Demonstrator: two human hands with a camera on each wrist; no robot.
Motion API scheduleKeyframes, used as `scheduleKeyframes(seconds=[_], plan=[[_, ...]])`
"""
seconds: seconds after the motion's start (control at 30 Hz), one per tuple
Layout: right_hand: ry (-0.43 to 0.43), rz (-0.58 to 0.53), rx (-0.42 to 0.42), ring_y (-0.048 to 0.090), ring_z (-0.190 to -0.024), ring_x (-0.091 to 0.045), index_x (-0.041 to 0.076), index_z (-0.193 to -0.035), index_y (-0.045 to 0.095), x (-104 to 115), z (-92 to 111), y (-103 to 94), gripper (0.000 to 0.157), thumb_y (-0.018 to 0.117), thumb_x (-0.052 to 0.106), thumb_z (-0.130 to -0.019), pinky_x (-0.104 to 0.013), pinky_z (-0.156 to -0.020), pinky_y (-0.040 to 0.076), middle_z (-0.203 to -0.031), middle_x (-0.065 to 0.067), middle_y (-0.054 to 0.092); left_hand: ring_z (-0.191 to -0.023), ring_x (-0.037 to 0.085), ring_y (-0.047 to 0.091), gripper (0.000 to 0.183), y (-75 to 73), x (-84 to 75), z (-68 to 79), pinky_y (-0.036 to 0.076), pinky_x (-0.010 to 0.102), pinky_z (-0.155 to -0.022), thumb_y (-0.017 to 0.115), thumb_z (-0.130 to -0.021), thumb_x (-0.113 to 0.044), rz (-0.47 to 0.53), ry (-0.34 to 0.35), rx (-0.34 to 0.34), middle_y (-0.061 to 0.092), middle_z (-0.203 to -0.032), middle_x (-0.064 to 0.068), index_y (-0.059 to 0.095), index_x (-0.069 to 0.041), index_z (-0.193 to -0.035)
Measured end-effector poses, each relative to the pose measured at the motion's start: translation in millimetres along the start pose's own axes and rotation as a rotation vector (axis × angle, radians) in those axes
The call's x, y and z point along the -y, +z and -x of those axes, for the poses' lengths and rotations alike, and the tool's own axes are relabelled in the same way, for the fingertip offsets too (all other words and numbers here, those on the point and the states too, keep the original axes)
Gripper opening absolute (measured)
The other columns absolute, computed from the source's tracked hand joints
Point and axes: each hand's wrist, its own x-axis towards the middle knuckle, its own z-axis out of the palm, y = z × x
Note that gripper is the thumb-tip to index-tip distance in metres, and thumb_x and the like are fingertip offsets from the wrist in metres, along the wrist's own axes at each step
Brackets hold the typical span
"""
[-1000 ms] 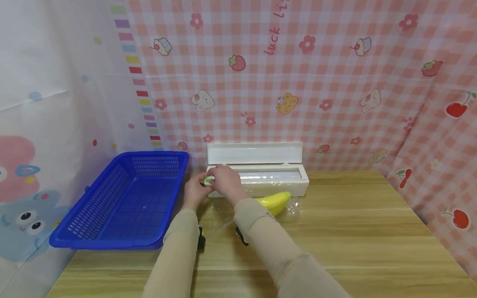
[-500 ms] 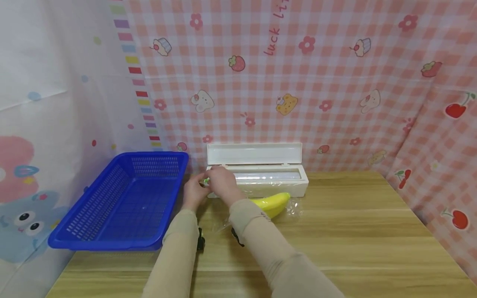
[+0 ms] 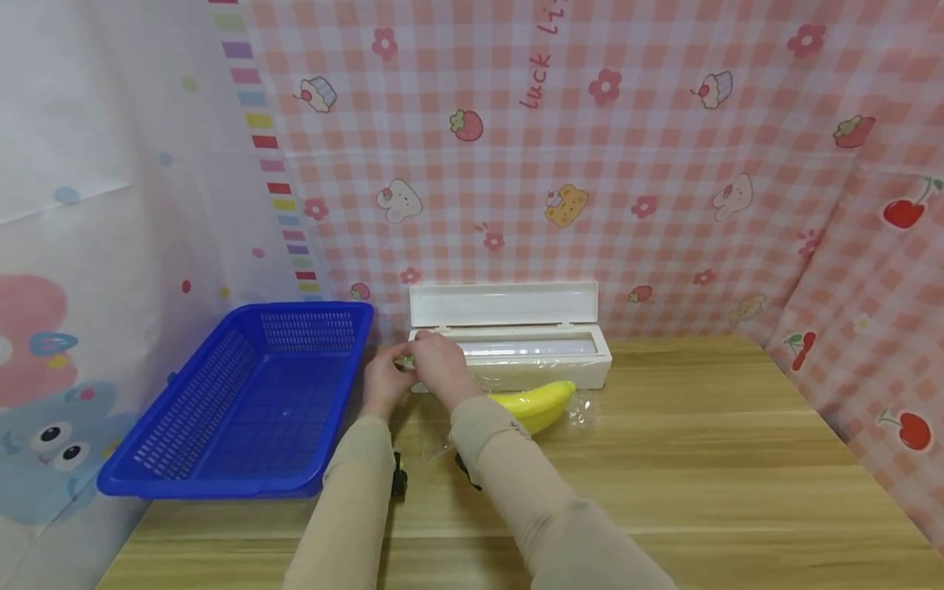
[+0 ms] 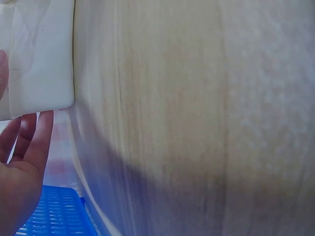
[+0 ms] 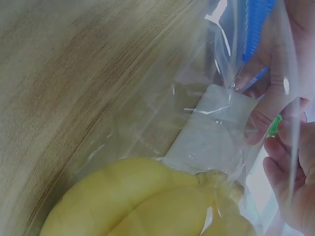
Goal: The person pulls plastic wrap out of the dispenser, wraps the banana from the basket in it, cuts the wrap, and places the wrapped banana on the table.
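A white cling film box stands at the back of the table, its lid raised and a film roll inside. My left hand grips the box's left end, with fingertips against the end face and the thumb on the front. Beside that thumb, my right hand pinches a small green cutter slider, mostly covered by fingers in the head view. Clear film hangs from the box over a yellow banana bunch, which lies in front of it, partly behind the right sleeve.
A blue plastic basket with mesh sides stands to the left of the hands. Behind the box rises a pink checked cloth. The wooden table extends to the right.
My right hand has slid a little to the left along the box with the green cutter slider, closer to my left hand. The left hand, box and bananas stay in place.
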Motion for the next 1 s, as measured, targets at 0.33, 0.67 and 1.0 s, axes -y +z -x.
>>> scheduleKeyframes(seconds=[0.33,0.67,1.0], plan=[[0.027,-0.014,-0.027,0.062,-0.085,-0.016,0.025,-0.104,0.077,2.4,-0.2,0.9,0.03,0.074,0.006,-0.081,-0.03,-0.064,0.054,-0.094,0.002,0.059,-0.079,0.031,0.065,0.047,0.8,1.7,-0.3,0.055,0.045,-0.074,0.084,-0.071,-0.006,0.028,-0.008,-0.009,0.071,-0.101,0.019,0.071,-0.002,-0.116],[0.065,-0.035,-0.049,0.064,-0.09,-0.017,0.022,-0.107,0.076,4.9,0.6,4.5,0.03,0.071,0.006,-0.083,-0.031,-0.069,0.056,-0.099,0.001,0.066,-0.082,0.034,0.068,0.046,-0.7,1.4,0.8,0.056,0.046,-0.076,0.083,-0.07,-0.001,0.044,-0.015,-0.01,0.071,-0.105,0.02,0.071,0.0,-0.114],[0.07,-0.028,-0.057,0.063,-0.09,-0.018,0.021,-0.107,0.075,4.2,0.3,4.4,0.025,0.071,0.011,-0.085,-0.033,-0.067,0.056,-0.097,0.0,0.066,-0.079,0.031,0.066,0.044,0.5,3.2,-0.9,0.055,0.045,-0.074,0.084,-0.069,-0.002,0.026,0.021,-0.03,0.072,-0.099,0.018,0.072,-0.001,-0.112]])
